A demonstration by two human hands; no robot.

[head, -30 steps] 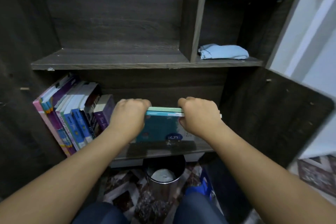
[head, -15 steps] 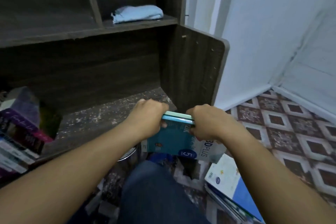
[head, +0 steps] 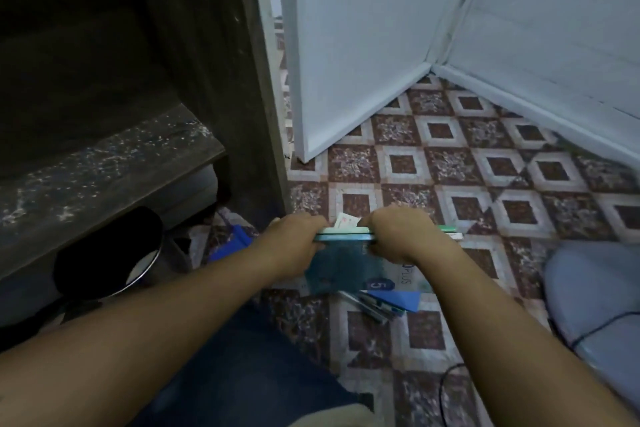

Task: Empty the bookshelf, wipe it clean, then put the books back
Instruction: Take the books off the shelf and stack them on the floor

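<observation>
From the head view, your left hand point(head: 294, 243) and right hand point(head: 398, 236) are both clenched over the top edge of a thin stack of teal books point(head: 343, 263). The fingers curl over the far side and one hand sits at each end. The stack hangs upright in the air, clear of the bookshelf point(head: 242, 87) and low over the tiled floor point(head: 450, 156). It is just above a few loose books point(head: 394, 300) already lying there.

Expect the stack to be moderately light and stiff across the covers. It is loose between volumes, though, and the glossy covers will likely slide against each other if your squeeze eases. A pale paper slip point(head: 346, 220) pokes up between your hands and could drop out.

Your grip along the top edge leaves the bottom free to fan open. A hand under the lower edge, or pressure on both flat faces, would probably hold it truer as you lower it.

The dusty shelf board point(head: 104, 163) at left looks bare where it shows.
</observation>
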